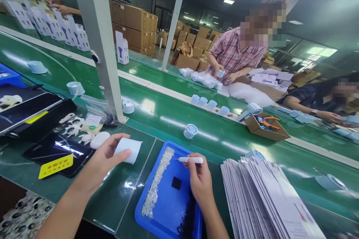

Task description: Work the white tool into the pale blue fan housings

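My left hand (108,155) is closed around a pale blue plastic cup-shaped housing (129,150), tilted on its side above the green bench. In my right hand (200,179) is a white pen-like tool (193,160), its thin tip pointing left. That hand is above the right side of a blue tray (137,209). Inside the tray, small clear pieces (157,183) line the left side and small black pieces (187,213) lie at the right. A black square (176,183) sits between them. Beyond the tray, another pale blue housing (190,131) stands on the green belt.
Stacked printed sheets (260,198) stand right of the tray. At left are a dark tablet-like panel (60,149), a yellow card (56,166) and white parts (74,127). A metal post (103,44) rises behind. Across the belt, people work beside a tool box (266,129).
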`<state>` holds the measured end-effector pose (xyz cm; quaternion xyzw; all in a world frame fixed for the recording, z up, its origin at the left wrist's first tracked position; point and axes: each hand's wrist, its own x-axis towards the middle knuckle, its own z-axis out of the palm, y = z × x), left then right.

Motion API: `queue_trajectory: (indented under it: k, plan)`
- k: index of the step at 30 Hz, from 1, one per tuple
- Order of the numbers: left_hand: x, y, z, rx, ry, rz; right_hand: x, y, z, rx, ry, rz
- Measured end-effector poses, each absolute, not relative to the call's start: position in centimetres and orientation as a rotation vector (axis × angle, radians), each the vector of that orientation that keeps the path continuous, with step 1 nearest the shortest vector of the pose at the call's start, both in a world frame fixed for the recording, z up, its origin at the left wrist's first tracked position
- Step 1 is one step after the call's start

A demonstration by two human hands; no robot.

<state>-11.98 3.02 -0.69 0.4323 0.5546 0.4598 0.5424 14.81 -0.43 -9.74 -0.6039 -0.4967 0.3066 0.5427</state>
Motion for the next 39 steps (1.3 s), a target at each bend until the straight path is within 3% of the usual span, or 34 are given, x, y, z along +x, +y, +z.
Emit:
queue_trajectory:
  k: [8, 16, 20, 30, 39]
  plan:
    - [-12.1, 2.9, -0.7, 1.004, 1.337, 1.144, 14.8, -0.1, -9.6, -1.451, -1.231, 0.703]
    - [-13.3, 2.9, -1.7, 1.021, 1.335, 1.077, 14.5, -2.1, -8.1, -1.504, -1.522, 0.486]
    - [-12.9, 2.8, -1.7, 1.030, 1.316, 1.055, 15.0, -2.8, -8.9, -1.532, -1.399, 0.447]
    - [-12.6, 2.6, -1.7, 1.012, 1.329, 1.020, 13.9, -3.5, -8.6, -1.300, -1.349, 0.778]
    - [-12.8, 2.5, -1.8, 0.983, 1.326, 1.021, 13.5, -3.5, -9.3, -1.276, -1.487, 0.870]
